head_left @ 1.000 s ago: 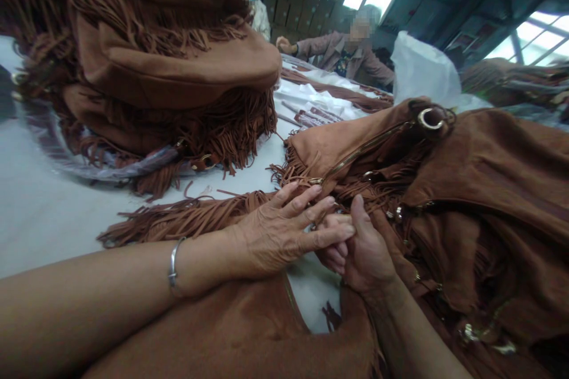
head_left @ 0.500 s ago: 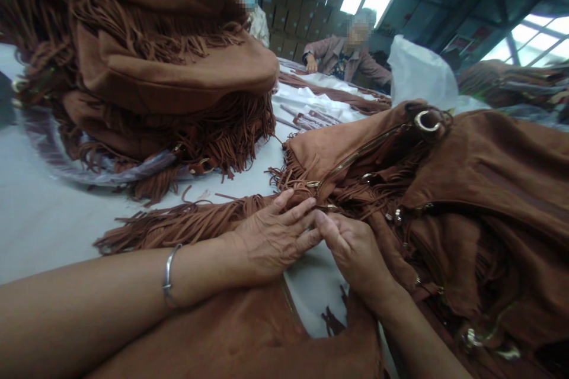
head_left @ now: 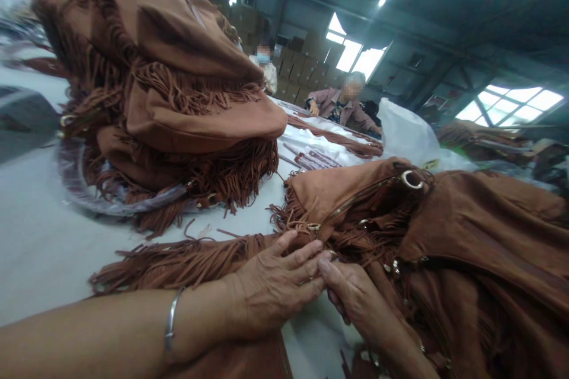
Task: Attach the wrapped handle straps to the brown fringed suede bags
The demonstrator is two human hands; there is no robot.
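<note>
My left hand [head_left: 278, 281], a silver bangle on its wrist, lies palm down with its fingers stretched out and a little apart. Beneath and behind it is a brown suede bag piece with long fringe [head_left: 169, 263]. My right hand [head_left: 351, 290] is closed, its thumb pressed toward the index finger right at my left fingertips. A small gold metal piece [head_left: 332, 255] shows beside that thumb; what else the grip covers is hidden. Just beyond both hands lies a fringed brown suede bag [head_left: 347, 186] with a gold zipper and ring.
A tall stack of fringed brown bags [head_left: 200, 112] stands on the white table [head_left: 40, 237] at left. More brown suede bags [head_left: 484, 219] crowd the right side. Farther off are a white plastic bag [head_left: 404, 130], long brown straps [head_left: 338, 136] and two people across the table.
My view has tilted upward, so hands and bags appear lower in the picture. The hands stay together at the same spot, the right one turned slightly.
</note>
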